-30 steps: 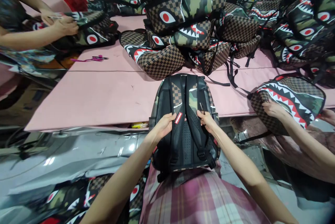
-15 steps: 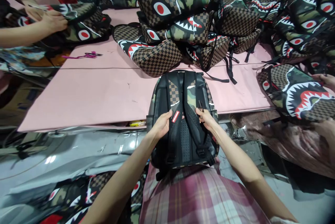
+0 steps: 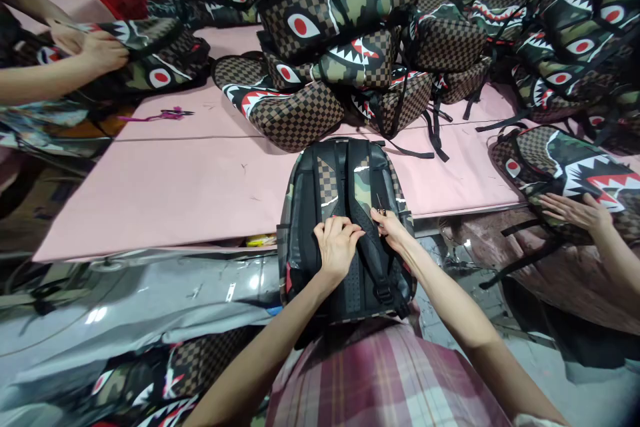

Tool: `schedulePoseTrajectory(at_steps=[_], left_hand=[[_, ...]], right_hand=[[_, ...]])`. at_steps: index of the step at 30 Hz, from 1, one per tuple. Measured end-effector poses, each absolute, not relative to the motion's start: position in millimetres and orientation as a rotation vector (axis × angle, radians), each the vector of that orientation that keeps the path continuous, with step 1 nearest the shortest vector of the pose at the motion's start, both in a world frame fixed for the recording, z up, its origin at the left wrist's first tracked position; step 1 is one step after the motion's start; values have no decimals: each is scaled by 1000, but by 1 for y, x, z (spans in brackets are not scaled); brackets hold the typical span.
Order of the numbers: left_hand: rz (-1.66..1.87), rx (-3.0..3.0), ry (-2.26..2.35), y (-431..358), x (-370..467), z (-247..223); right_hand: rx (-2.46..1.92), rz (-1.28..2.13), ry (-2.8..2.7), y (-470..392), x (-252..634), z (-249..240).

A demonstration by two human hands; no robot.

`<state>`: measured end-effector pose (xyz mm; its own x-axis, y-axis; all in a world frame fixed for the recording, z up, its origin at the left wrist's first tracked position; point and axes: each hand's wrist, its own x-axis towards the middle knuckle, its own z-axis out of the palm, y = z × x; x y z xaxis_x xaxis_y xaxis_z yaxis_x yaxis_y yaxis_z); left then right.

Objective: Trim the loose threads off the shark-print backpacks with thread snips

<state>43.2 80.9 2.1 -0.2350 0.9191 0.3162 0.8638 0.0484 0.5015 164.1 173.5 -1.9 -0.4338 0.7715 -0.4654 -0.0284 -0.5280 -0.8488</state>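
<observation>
A black backpack (image 3: 354, 294) stands at the table's front edge, its straps and padded back facing me. My left hand (image 3: 338, 244) lies over the left strap, thumb and fingers drawn together near the inner edge of the right strap; what they pinch is too small to make out. My right hand (image 3: 393, 227) is closed around small dark scissors (image 3: 381, 207), whose tips point up, beside the right strap (image 3: 364, 194). The strap tops carry checkered and camouflage patches.
Shark-face backpacks (image 3: 300, 114) are piled at the table's back. Pink-handled snips (image 3: 173, 114) lie on the pink table (image 3: 175, 194). At the left, another person's hands (image 3: 103, 54) hold a bag; at the right, a person's hand (image 3: 575, 210) touches another. More bags (image 3: 190, 367) lie below.
My left hand has moved right across the left strap, its fingers now together near the right strap. My right hand has barely moved. The person's hand at the right now lies over the bag's front.
</observation>
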Motion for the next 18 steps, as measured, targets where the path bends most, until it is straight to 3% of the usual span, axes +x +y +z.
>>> schedulePoseTrajectory(at_steps=[7,11,14,18], left_hand=[[837,1967,2025,89,41,13],[1041,1684,1709,89,24,14],[1172,1481,1755,84,17,8],[1120,1626,1933,77,32,1]], right_hand=[[-1238,1995,-1078,172,166,0],[-1228,2000,-1075,172,169,0],[-1221,2007,-1079,172,169,-1],[-1227,1990,-1087,173,167,-5]])
